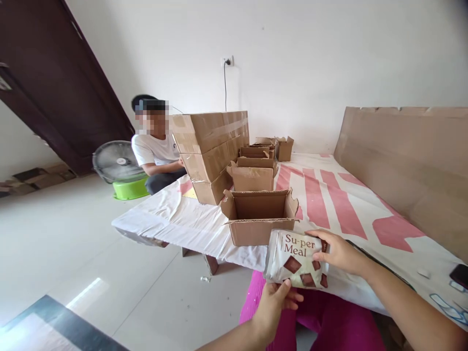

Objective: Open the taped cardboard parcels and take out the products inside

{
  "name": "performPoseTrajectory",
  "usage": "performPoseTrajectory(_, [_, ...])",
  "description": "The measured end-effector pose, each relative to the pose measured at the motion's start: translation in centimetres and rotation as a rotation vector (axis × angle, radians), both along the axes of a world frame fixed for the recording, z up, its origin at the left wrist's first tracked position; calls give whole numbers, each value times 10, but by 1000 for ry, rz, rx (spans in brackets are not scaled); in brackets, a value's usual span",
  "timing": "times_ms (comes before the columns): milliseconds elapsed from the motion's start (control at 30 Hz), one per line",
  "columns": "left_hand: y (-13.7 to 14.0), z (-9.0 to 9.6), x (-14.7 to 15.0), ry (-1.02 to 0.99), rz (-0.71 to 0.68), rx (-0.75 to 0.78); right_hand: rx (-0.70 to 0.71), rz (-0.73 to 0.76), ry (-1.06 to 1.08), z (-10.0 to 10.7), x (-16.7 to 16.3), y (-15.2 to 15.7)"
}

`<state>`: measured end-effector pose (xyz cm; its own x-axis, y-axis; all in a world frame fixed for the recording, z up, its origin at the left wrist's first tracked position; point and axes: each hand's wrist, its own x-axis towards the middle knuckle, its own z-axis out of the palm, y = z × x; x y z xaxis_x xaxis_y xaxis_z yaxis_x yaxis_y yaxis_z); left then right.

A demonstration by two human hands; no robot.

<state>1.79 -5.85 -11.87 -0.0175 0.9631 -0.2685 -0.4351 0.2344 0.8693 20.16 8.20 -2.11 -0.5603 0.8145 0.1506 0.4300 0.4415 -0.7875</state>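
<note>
A silvery-white food pouch (292, 261) printed "Su-per Meal" with brown squares is held in front of me, above my lap at the table edge. My right hand (334, 251) grips its right side, thumb on the printed face. At the lower left edge, my left hand (272, 304) has its thumb on the front and the other fingers partly behind the pouch. Just beyond the pouch stands an open cardboard box (261, 233), its flaps up; the visible part of its inside is dark.
More open boxes (252, 178) stand in a row behind. Taped cartons (208, 168) are stacked at left, where a person (159, 158) sits beside a fan (119, 161). A large cardboard sheet (405, 165) leans at right. A phone (458, 277) lies at the far right on the cloth-covered table (153, 219).
</note>
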Motion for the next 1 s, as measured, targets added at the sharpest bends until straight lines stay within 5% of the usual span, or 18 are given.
performPoseTrajectory(167, [1,-1,-17,172,-316,-157,226,-66,-136,-24,-18,26])
performPoseTrajectory(233, [-5,22,-32,428,-510,-62,330,-122,-144,-30,-20,25])
performPoseTrajectory(300, [-10,57,-50,728,-613,278,395,-151,-91,-28,-22,17])
performPoseTrajectory(333, [-10,77,-60,845,-549,425,396,-153,-56,-26,-24,11])
performPoseTrajectory(400, [-5,113,-80,1123,-184,679,322,-136,10,-18,-31,-2])
performPoseTrajectory(500, [21,150,-106,1554,294,776,121,-75,144,-8,-53,-16])
performPoseTrajectory(667, [72,176,-135,1690,54,457,-52,-91,391,-10,-101,-13])
performPoseTrajectory(833, [90,187,-149,1655,-43,423,-99,-159,504,-7,-129,-5])
performPoseTrajectory(1000, [87,187,-147,1654,-50,421,114,-206,383,4,-133,-4])
